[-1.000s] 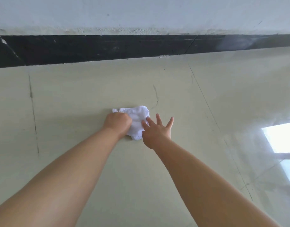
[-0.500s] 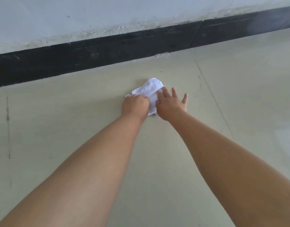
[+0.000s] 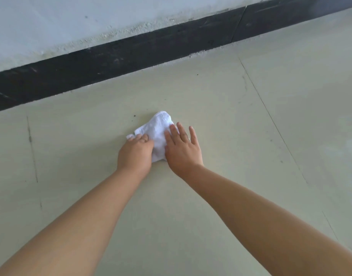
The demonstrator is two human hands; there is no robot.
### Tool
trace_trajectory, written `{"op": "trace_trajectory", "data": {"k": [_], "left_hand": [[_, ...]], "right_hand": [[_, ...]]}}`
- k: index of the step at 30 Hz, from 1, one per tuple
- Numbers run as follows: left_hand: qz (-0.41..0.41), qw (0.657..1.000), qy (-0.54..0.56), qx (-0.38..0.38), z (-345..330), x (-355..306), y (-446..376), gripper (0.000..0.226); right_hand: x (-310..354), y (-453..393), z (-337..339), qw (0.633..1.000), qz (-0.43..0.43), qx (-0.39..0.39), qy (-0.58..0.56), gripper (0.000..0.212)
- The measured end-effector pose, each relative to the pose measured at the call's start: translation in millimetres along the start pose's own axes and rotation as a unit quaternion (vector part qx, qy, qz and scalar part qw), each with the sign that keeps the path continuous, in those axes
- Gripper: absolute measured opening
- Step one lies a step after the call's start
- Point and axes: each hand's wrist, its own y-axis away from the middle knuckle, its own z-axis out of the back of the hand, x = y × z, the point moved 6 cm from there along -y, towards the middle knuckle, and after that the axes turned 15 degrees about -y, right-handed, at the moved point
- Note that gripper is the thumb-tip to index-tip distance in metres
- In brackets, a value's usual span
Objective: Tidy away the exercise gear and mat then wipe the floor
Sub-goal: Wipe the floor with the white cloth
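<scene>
A small crumpled white cloth (image 3: 158, 128) lies on the pale green floor (image 3: 191, 196). My left hand (image 3: 135, 154) rests on the cloth's left part with its fingers curled over it. My right hand (image 3: 182, 150) presses flat on the cloth's right part, fingers straight and spread. Both forearms reach in from the bottom of the view. Part of the cloth is hidden under the two hands.
A black skirting board (image 3: 131, 58) runs along the foot of a white wall (image 3: 71, 22) beyond the cloth. Thin tile joints cross the floor at left (image 3: 32, 148) and right (image 3: 270, 116). A small dark speck (image 3: 134, 116) lies just left of the cloth.
Both hands and the cloth have slid back toward me, away from the skirting board. The right hand lies flatter on the cloth than a second ago.
</scene>
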Motion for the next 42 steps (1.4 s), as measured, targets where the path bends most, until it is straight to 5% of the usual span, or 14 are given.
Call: {"op": "trace_trajectory", "data": {"k": [4, 8, 11, 14, 17, 21, 27, 32, 38, 42], "left_hand": [[-0.126, 0.983, -0.006, -0.131, 2.3, -31.5, 17.8, 0.023], [-0.236, 0.965, -0.026, -0.111, -9.5, -82.2, 41.4, 0.040], [-0.293, 0.951, -0.006, -0.098, -3.0, -127.1, 70.2, 0.007], [-0.333, 0.943, -0.026, 0.002, -3.6, -175.7, 94.3, 0.032], [-0.404, 0.909, -0.066, 0.081, -14.9, -226.8, 121.8, 0.035], [-0.418, 0.901, -0.084, 0.076, 5.3, -271.9, 130.0, 0.047], [-0.421, 0.894, -0.155, 0.010, 27.9, -337.3, 89.3, 0.047], [-0.335, 0.923, -0.190, -0.017, 57.4, -309.9, 22.1, 0.045], [-0.246, 0.959, -0.122, -0.076, 52.5, -185.5, -44.7, 0.038], [-0.273, 0.948, -0.087, -0.141, 34.7, -146.3, -8.4, 0.037]], "right_hand": [[-26.4, 47.2, -3.6, 0.993, -0.013, -0.074, 0.089, 0.051], [-60.1, 100.1, -11.1, 0.984, -0.053, -0.080, 0.147, 0.046], [-85.7, 146.3, -16.1, 0.980, -0.091, -0.083, 0.155, 0.049], [-115.7, 196.0, -31.8, 0.976, -0.156, -0.054, 0.145, 0.054], [-138.2, 241.2, -39.3, 0.963, -0.246, 0.021, 0.106, 0.063], [-178.7, 281.0, -48.7, 0.928, -0.364, 0.074, 0.023, 0.056], [-233.9, 270.1, -24.0, 0.899, -0.434, 0.009, -0.060, 0.052], [-249.7, 188.1, 19.1, 0.925, -0.366, -0.019, -0.102, 0.050], [-184.9, 83.2, 36.1, 0.963, -0.244, -0.028, -0.111, 0.051], [-133.4, 87.7, 13.7, 0.968, -0.206, -0.044, -0.138, 0.052]]}}
